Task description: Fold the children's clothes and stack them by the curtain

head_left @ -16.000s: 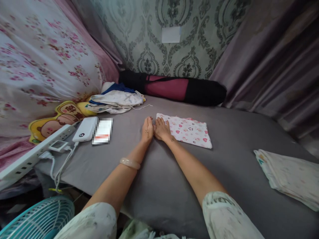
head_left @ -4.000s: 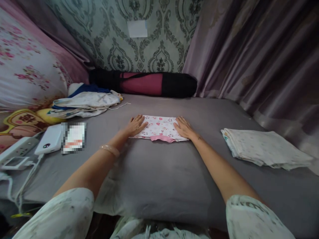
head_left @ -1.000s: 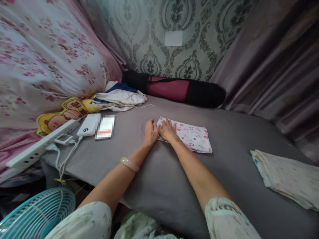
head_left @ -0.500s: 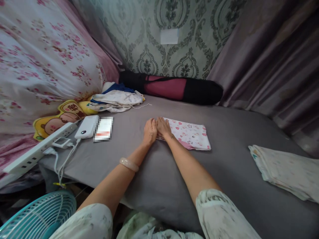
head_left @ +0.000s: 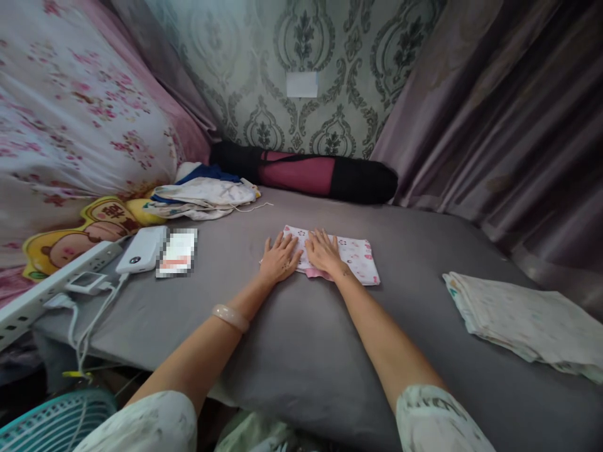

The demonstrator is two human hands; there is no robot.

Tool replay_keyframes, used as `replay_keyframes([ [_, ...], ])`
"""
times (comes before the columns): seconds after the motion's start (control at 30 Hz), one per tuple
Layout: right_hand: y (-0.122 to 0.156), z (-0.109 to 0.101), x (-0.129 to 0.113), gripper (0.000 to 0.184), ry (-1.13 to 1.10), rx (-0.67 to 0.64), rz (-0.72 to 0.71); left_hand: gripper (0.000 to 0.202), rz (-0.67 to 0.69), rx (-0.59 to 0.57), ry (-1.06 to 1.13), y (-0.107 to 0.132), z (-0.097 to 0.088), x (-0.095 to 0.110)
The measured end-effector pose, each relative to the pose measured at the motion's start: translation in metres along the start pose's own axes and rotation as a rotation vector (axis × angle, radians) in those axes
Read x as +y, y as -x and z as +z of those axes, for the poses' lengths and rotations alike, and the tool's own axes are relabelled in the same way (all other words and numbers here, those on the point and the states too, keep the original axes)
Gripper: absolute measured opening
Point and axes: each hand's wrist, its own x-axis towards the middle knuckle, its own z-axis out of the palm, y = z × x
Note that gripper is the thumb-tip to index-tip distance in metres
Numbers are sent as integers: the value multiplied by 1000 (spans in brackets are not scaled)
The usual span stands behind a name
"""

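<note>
A folded white cloth with a pink print lies flat on the grey bed sheet. Across its left end rests my left hand, palm down with the fingers spread. My right hand lies flat on the cloth's middle, fingers stretched forward and slightly apart. A strip of plain pink shows at the near edge below the right hand. Both palms touch the cloth, and neither hand grips it. The part of the cloth under the hands is hidden.
Another folded pale cloth lies at the right. Along the wall stretches a black and maroon long bag. Crumpled clothes, a white power bank, a power strip and a pig cushion sit left. A teal fan stands at lower left.
My hands, close together at the cloth's left end before, have spread apart and flattened onto it. The right hand now lies nearer the cloth's middle. The view has shifted a little.
</note>
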Motion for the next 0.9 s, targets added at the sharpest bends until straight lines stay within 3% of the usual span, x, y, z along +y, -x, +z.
replay_keyframes([
  [0.27, 0, 7, -1, 56, 10, -5, 2, 51, 7, -63, -23, -1, 0, -2],
  [0.5, 20, -4, 14, 56, 68, 140, 40, 50, 7, -57, -21, -1, 0, -2],
  [0.7, 30, -3, 28, 59, 69, 12, 103, 51, 14, -65, -42, 0, 0, -2],
  [0.9, 30, 0, 27, 58, 50, 34, 101, 52, 15, -89, -65, 1, -3, -1],
])
